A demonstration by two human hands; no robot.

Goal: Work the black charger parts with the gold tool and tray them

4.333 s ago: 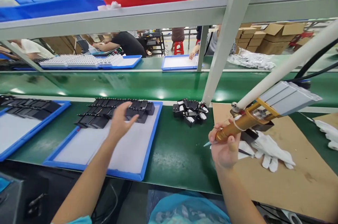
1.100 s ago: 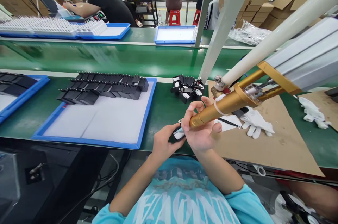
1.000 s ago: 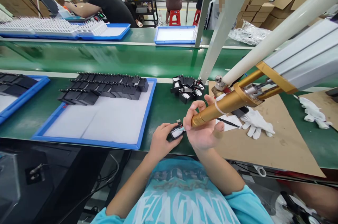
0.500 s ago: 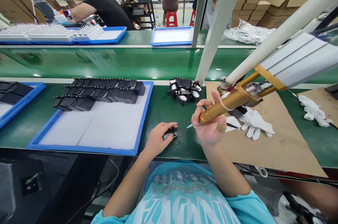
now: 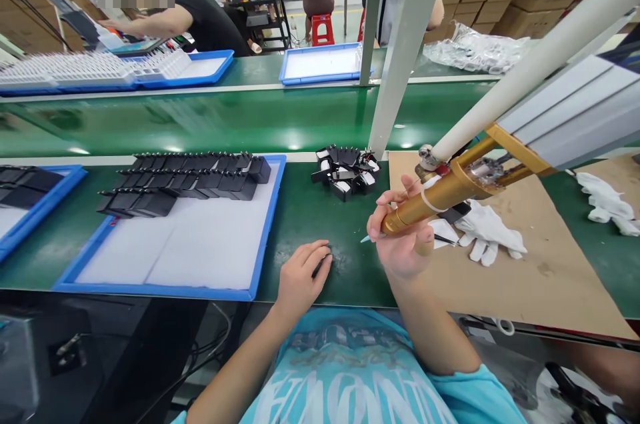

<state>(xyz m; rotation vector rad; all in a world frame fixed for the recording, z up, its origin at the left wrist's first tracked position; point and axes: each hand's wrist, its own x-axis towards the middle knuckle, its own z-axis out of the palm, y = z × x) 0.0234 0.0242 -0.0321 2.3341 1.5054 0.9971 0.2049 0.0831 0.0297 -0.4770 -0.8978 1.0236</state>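
Note:
My left hand (image 5: 303,279) rests on the green bench with its fingers curled over a small black part (image 5: 318,267), most of which the fingers hide. My right hand (image 5: 404,247) is closed round the lower barrel of a gold and grey power screwdriver (image 5: 415,209), held at a slant, its thin teal tip (image 5: 365,239) pointing down left. Beyond the hands lies a loose pile of small black and white parts (image 5: 345,172). To the left, rows of black box-shaped housings (image 5: 200,177) stand in a blue-rimmed tray (image 5: 254,264) with a white lining.
White gloves (image 5: 493,232) and tweezers (image 5: 445,239) lie on a brown cardboard sheet (image 5: 540,277) at the right. A white post (image 5: 395,71) rises behind the pile. Another blue tray (image 5: 60,187) sits far left. Across the bench a co-worker in black (image 5: 210,21) leans forward.
My left hand has closed further over the small black part, so less of it shows. My right hand keeps the screwdriver almost where it was. The co-worker across has stretched an arm out.

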